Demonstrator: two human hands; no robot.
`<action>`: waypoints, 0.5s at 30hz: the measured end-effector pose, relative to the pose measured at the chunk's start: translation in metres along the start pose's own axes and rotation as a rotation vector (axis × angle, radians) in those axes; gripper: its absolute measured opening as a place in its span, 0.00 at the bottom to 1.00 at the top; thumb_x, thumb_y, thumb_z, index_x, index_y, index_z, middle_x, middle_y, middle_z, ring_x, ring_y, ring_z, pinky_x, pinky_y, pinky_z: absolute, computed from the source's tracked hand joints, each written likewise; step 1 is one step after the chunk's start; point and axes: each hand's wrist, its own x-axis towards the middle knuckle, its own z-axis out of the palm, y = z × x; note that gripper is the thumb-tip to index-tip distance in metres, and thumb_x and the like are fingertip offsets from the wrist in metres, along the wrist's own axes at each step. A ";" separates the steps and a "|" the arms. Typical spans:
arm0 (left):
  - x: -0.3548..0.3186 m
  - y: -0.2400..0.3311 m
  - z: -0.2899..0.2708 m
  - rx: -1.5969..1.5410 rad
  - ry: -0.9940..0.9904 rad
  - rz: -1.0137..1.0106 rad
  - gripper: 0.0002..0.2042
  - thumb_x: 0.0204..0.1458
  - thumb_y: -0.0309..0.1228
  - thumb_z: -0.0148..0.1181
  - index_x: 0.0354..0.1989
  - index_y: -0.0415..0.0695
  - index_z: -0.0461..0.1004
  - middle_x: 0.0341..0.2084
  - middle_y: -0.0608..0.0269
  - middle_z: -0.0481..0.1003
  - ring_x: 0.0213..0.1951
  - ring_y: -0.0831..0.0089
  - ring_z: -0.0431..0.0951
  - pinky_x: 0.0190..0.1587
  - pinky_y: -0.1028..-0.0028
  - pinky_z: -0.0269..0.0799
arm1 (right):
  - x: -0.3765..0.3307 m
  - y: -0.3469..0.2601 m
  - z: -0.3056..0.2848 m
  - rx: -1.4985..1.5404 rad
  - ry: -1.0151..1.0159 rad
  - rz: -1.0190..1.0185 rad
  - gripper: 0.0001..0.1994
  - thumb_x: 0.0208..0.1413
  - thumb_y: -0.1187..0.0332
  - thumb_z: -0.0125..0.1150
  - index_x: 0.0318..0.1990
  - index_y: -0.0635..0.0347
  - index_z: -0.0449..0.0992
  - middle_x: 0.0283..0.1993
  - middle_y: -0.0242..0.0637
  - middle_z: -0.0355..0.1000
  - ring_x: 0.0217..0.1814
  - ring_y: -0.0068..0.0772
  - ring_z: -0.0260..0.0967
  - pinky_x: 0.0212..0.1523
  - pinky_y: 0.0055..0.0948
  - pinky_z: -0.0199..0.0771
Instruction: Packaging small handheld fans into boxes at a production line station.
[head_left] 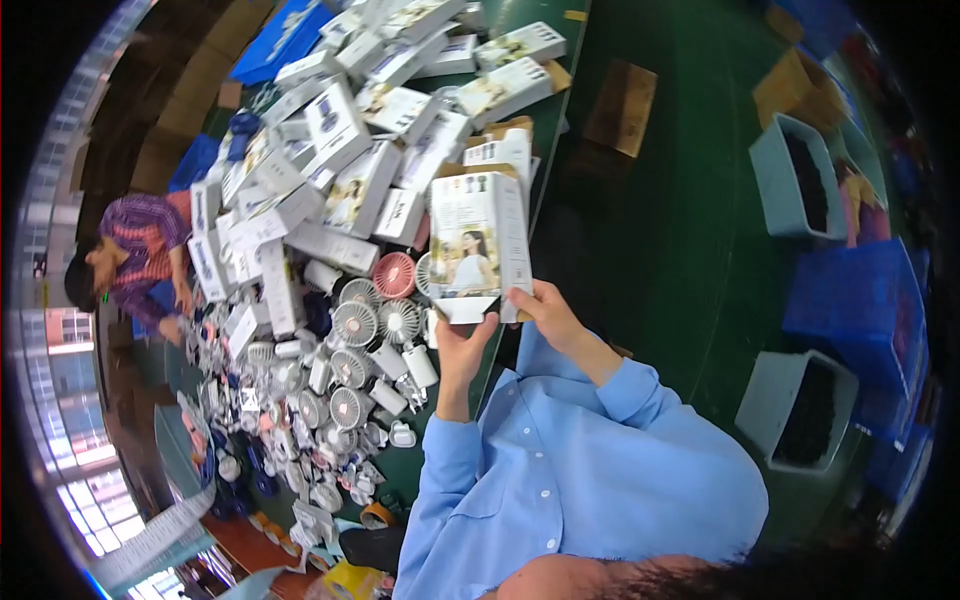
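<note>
A white printed carton (465,215) is between my two hands over the table's near edge. Its end toward me has a white flap folded out and a dark gap. My left hand (462,352) grips the lower left corner, thumb against the flap. On the carton's lower right side, my right hand (550,312) has its fingers closed round the edge. I cannot see inside the carton. Just left of it lie a pink handheld fan (394,274) and several white handheld fans (353,324). Behind the carton's far end is another open carton (515,150).
White cartons (338,122) are heaped across the far table, and loose fans and small parts (320,440) spread to the left. A co-worker (140,250) sits across the table. Grey bins (795,410) and a blue crate (850,305) stand on the floor at right.
</note>
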 end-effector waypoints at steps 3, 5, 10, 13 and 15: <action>0.020 -0.001 0.008 0.013 0.055 0.008 0.18 0.46 0.24 0.63 0.46 0.34 0.68 0.39 0.60 0.74 0.42 0.74 0.74 0.46 0.74 0.69 | 0.016 -0.003 -0.007 -0.037 -0.010 -0.037 0.13 0.61 0.63 0.51 0.44 0.63 0.73 0.36 0.31 0.73 0.34 0.19 0.69 0.35 0.21 0.69; 0.010 0.011 0.002 0.057 0.128 -0.040 0.16 0.46 0.25 0.63 0.44 0.34 0.70 0.37 0.61 0.75 0.39 0.76 0.74 0.43 0.76 0.70 | 0.006 0.007 0.011 -0.032 -0.013 -0.036 0.12 0.61 0.63 0.51 0.42 0.63 0.73 0.32 0.30 0.72 0.29 0.17 0.66 0.31 0.19 0.67; 0.020 0.011 0.005 0.265 0.214 0.016 0.13 0.43 0.25 0.65 0.36 0.31 0.74 0.31 0.60 0.78 0.32 0.77 0.76 0.36 0.76 0.72 | 0.016 0.003 0.015 -0.122 0.008 -0.031 0.12 0.61 0.63 0.50 0.40 0.64 0.73 0.28 0.30 0.71 0.26 0.17 0.64 0.28 0.20 0.65; 0.024 0.011 0.007 0.192 0.183 0.004 0.14 0.42 0.25 0.66 0.38 0.32 0.74 0.32 0.60 0.77 0.33 0.77 0.76 0.37 0.76 0.72 | 0.020 -0.002 0.008 -0.195 -0.005 -0.013 0.12 0.61 0.63 0.50 0.39 0.63 0.73 0.28 0.30 0.70 0.25 0.16 0.62 0.27 0.19 0.64; 0.026 0.015 0.004 0.176 0.176 0.029 0.16 0.42 0.25 0.66 0.39 0.32 0.73 0.33 0.60 0.77 0.34 0.77 0.76 0.38 0.76 0.73 | 0.023 0.001 0.010 -0.216 -0.017 -0.011 0.12 0.62 0.63 0.49 0.39 0.63 0.73 0.27 0.29 0.69 0.25 0.17 0.61 0.26 0.19 0.63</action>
